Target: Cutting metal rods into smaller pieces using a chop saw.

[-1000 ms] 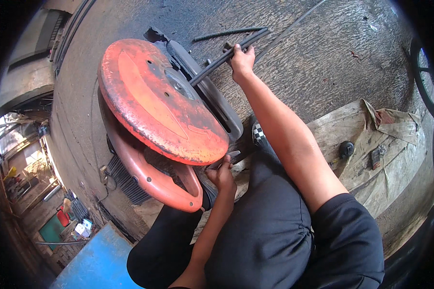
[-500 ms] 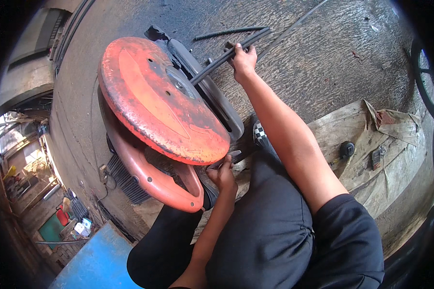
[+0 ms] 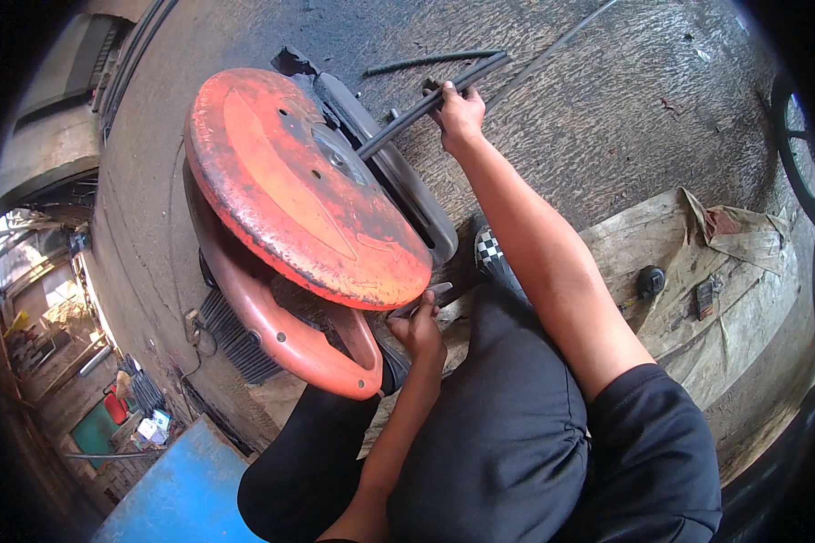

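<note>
A worn orange-red chop saw stands in front of me, its round blade guard [image 3: 272, 199] facing up at me and its loop handle [image 3: 285, 339] at the near left. My right hand [image 3: 462, 113] is closed around dark metal bars [image 3: 417, 110] on the far right side. The bars run slantwise past the guard's right edge, where their lower ends are hidden. By the guard's near edge, my left hand [image 3: 417, 330] is closed, fingers curled around a small dark part with a grey metal tip [image 3: 440, 288]. The guard partly hides what that part joins.
Another dark rod [image 3: 435, 61] lies on the rough floor beyond, beside a long thin rod [image 3: 552, 50]. A stained cloth [image 3: 661, 240] at the right carries a tape measure [image 3: 650, 281] and a brush-like tool [image 3: 708, 297]. A blue surface [image 3: 186, 489] fills the lower left.
</note>
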{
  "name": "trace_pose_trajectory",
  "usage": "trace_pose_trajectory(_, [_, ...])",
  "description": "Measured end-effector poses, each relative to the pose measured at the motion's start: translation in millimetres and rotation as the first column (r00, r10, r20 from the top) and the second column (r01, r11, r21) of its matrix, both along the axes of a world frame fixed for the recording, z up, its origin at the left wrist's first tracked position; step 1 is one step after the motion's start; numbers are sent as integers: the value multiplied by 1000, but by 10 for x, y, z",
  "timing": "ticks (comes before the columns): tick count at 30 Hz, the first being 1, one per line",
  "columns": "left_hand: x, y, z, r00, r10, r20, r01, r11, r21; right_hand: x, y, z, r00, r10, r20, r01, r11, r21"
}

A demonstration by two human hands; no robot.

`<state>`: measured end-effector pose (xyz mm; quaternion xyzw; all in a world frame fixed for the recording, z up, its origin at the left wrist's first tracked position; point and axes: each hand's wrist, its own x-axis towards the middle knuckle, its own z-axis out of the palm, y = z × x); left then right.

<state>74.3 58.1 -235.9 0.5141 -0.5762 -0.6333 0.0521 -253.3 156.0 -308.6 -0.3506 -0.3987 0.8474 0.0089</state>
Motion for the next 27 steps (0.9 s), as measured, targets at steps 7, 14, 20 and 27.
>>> trace_pose_trajectory(7, [-1,46,37,998,-10,-56,9,1000,-10,14,6,6,999,34,15,-34,999,29])
trace_pose_trajectory(14, [72,-44,-132,992,-9,-129,6,1000,-21,-16,-12,-13,999,46,21,-47,997,64])
trace_pose_trajectory(20, [-9,50,-42,997,-75,-14,68,954,-292,-55,-72,-143,995,-100,0,100,995,18])
trace_pose_trajectory(27, [-47,51,10,942,-82,-324,40,990,-133,-4,-50,-10,996,-88,22,88,996,28])
